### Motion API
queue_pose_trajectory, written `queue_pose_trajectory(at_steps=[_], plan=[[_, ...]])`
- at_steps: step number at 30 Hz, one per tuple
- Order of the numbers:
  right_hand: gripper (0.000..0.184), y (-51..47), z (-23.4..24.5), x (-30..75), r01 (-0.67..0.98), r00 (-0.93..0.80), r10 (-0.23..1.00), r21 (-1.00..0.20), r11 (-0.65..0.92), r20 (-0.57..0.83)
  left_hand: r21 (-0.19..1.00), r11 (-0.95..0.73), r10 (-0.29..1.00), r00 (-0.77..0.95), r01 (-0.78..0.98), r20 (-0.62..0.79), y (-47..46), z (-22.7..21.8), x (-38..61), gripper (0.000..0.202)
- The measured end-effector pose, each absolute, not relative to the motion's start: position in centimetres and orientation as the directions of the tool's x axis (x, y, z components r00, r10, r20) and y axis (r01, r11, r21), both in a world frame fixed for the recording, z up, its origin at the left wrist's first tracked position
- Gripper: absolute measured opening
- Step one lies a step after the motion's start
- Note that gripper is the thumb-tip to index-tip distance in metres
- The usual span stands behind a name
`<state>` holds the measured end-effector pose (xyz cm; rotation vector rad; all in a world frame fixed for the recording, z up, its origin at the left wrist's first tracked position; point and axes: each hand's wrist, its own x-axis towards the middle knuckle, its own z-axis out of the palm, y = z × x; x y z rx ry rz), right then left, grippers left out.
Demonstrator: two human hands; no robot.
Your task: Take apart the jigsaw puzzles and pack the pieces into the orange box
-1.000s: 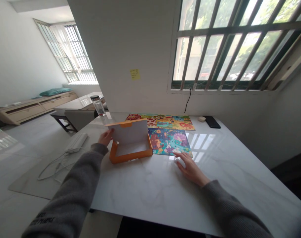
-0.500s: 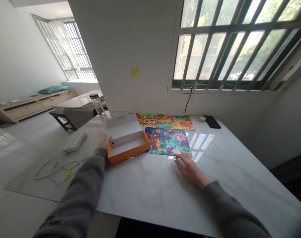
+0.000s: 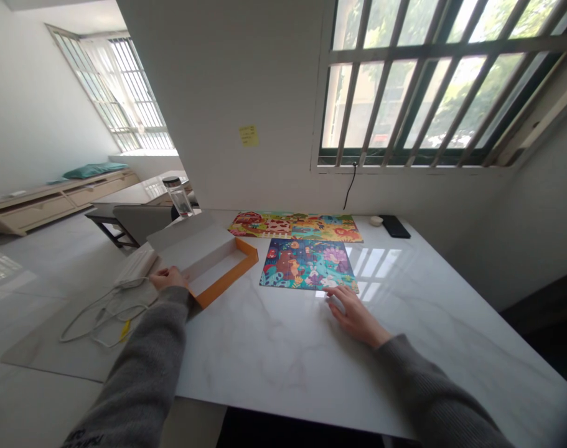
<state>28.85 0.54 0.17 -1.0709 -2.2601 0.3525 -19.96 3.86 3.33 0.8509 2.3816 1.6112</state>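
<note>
The white marbled desk (image 3: 287,348) took up most of the view, standing under a barred window (image 3: 432,81). On its far side, against the wall, lay a long picture puzzle (image 3: 295,225) with farm animals, assembled and flat. In front of it, at the left, lay the orange box (image 3: 231,272), turned at an angle to the desk's edge. Its lid (image 3: 185,242) was folded back and open, and the tray showed only its white floor. Just to the right of the box, and apart from it, lay a squarer blue puzzle (image 3: 306,264), also assembled, its far edge close to the long one.

The left hand (image 3: 168,278) was at the box's near left corner, its fingers curled against that end in a hold. The right hand (image 3: 353,311) lay palm down on the desk, fingers spread and holding nothing, the fingertips just beside the blue puzzle's near edge.

Left of the desk, lower down, a white strip (image 3: 134,267) lay with loose cables (image 3: 96,317) trailing from it. A clear bottle (image 3: 177,196) with a dark cap stood upright beyond the box; what it held could not be made out. A black phone (image 3: 395,226) lay flat near the wall, with a small pale object (image 3: 375,220) just beside it.

A yellow sticky note (image 3: 248,135) on the wall bore writing too small to read. The lettering on the left sleeve (image 3: 84,435) was cut off.
</note>
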Motion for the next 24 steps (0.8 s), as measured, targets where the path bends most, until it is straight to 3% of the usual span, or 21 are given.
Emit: queue_pose_trajectory(at_steps=[4, 6, 9, 11, 14, 19, 24], plan=[[0.035, 0.4, 0.3, 28.7, 0.61, -0.49, 0.771, -0.472, 0.637, 0.407, 0.858, 0.199, 0.157, -0.88, 0.473, 0.449, 2.3, 4.0, -18.6, 0.03], [0.033, 0.4, 0.3, 28.6, 0.616, -0.49, 0.773, -0.467, 0.635, 0.404, 0.764, 0.037, 0.217, -0.752, 0.644, 0.623, 1.3, 4.6, -16.2, 0.024], [0.031, 0.6, 0.2, 28.8, 0.627, -0.489, 0.771, -0.45, 0.636, 0.407, 0.633, -0.242, 0.539, -0.441, 0.735, 0.718, 0.4, 5.0, -10.2, 0.012], [0.032, 1.0, -0.1, 29.4, 0.646, -0.465, 0.777, -0.438, 0.625, 0.423, 0.529, -0.387, 0.732, -0.097, 0.755, 0.675, 0.7, 4.4, -6.1, 0.015], [0.032, 2.1, -0.7, 31.3, 0.735, -0.357, 0.811, -0.396, 0.551, 0.464, 0.391, -0.451, 0.807, 0.179, 0.803, 0.562, 2.2, 2.5, -2.0, 0.022], [0.032, 3.6, -1.6, 34.6, 0.911, -0.077, 0.884, -0.328, 0.25, 0.461, 0.344, -0.111, 0.93, -0.025, 0.932, 0.367, 4.8, -0.1, -1.5, 0.033], [0.034, 4.0, -1.9, 34.3, 0.842, -0.113, 0.907, -0.445, 0.304, 0.406, 0.387, -0.042, 0.967, -0.061, 0.921, 0.249, 5.0, 0.0, -1.8, 0.035]])
